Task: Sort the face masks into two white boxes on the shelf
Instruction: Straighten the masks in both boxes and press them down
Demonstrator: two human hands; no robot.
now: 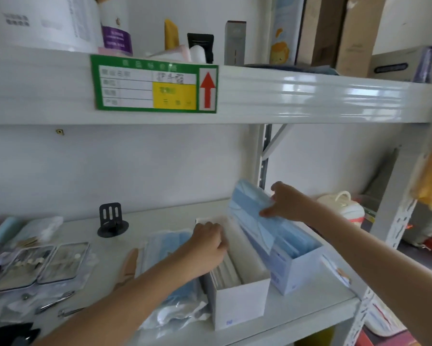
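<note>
Two white boxes stand side by side on the lower shelf. The left box holds white masks on edge. The right box holds blue masks. My right hand grips a stack of blue masks, tilted, with its lower end inside the right box. My left hand rests on the left rim of the left box, fingers curled over the white masks. A pile of blue masks in clear wrap lies left of the boxes, partly under my left forearm.
Open metal instrument cases and loose tools lie at the left of the shelf. A black stand sits near the wall. The upper shelf beam with a green label hangs overhead. A shelf post rises at the right.
</note>
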